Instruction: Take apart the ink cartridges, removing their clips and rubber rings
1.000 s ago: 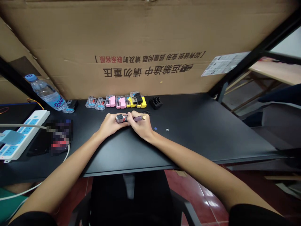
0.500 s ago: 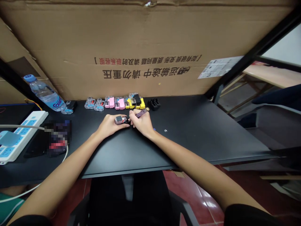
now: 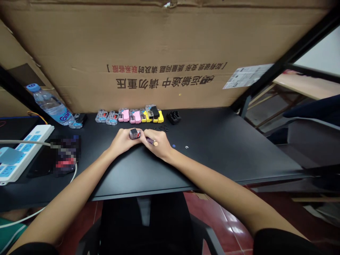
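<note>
My left hand (image 3: 123, 141) is closed around a small clear-cased device (image 3: 135, 134) with a black square top and a red part, held just above the black table. My right hand (image 3: 158, 143) touches the device's right side and grips a slim screwdriver (image 3: 152, 141) with a dark purple handle and a gold-coloured end. The handle's end points down and right toward me; its tip is hidden by my fingers. Beyond my right hand lie several small black rings (image 3: 163, 128). Right of it are a blue disc (image 3: 174, 146) and a small white piece (image 3: 187, 147).
Along the cardboard wall (image 3: 164, 42) stand clear devices (image 3: 112, 118), pink ones (image 3: 135, 117) and yellow ones (image 3: 158, 116), beside black parts (image 3: 174, 117). At left are a water bottle (image 3: 53, 106), a white power strip (image 3: 29, 152) and a cable. The table's front edge (image 3: 143, 194) is near me.
The screwdriver has swung from pointing its end up and away to pointing it down toward me. My right hand has turned and moved closer against the device, uncovering the black rings.
</note>
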### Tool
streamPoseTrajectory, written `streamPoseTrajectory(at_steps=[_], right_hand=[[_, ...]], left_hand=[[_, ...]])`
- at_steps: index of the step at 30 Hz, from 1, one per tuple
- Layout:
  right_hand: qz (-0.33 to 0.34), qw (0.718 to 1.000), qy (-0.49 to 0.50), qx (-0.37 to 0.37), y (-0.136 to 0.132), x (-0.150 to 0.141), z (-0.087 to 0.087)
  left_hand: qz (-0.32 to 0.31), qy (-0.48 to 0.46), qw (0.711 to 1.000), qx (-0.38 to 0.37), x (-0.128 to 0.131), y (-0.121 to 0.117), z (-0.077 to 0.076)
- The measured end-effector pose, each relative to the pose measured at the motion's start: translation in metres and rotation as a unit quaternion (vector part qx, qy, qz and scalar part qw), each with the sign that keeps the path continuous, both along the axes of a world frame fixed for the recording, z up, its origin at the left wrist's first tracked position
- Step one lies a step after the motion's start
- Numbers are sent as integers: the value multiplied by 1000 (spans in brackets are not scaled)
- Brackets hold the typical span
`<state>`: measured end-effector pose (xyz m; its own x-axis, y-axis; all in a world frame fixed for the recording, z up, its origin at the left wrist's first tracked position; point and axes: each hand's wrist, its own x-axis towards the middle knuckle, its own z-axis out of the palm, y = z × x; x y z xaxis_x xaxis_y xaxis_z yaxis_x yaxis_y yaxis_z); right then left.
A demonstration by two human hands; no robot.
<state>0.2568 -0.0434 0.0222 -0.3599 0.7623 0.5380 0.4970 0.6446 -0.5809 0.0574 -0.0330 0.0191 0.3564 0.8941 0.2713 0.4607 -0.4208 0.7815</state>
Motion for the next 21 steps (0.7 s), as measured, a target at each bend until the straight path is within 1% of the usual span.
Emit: streamPoseTrajectory(at_steps=[2, 5, 8, 10, 12, 15, 21], right_hand=[[-4, 1000, 14, 2, 0, -1, 1], [-35, 997, 64, -13, 3, 2, 2], [-70, 988, 121, -63, 10, 10, 2], [-78, 980, 156, -95, 16, 18, 1], [-76, 975, 177, -112, 20, 25, 0], [-71, 974, 179, -116, 22, 28, 1], [-60, 978, 151, -131, 17, 23, 3]], left_hand=[[1, -8, 1000, -3, 0, 0, 0], [8, -13, 1000, 4, 1, 1, -2], [37, -3, 999, 13, -1, 2, -4], [57, 5, 998, 16, -3, 3, -5], [67, 10, 998, 17, -5, 4, -5], [71, 14, 997, 12, -6, 5, -4], [64, 15, 998, 11, -5, 6, -2]])
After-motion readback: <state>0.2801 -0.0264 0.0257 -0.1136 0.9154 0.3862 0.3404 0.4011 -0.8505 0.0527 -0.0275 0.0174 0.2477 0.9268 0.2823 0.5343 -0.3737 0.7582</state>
